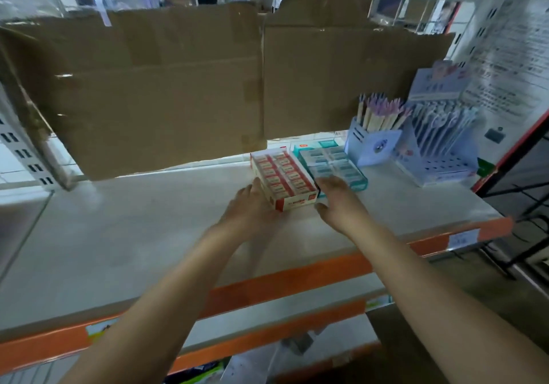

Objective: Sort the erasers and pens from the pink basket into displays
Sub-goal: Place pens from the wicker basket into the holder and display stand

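A red-and-white display box of erasers (283,175) lies on the white shelf (133,235), right beside a teal display box of erasers (335,166). My left hand (248,205) rests with straight fingers against the red box's left side. My right hand (335,199) lies at the front corner between the two boxes, fingers relaxed and touching them. To the right stand a light blue pen holder (375,143) with purple-topped pens and a tiered blue pen display (439,152). No pink basket is in view.
Brown cardboard sheets (178,86) form the shelf's back wall. An orange strip (297,279) runs along the shelf's front edge, with a lower shelf beneath. A printed notice (511,56) hangs at the right, beside a dark metal rack (528,205).
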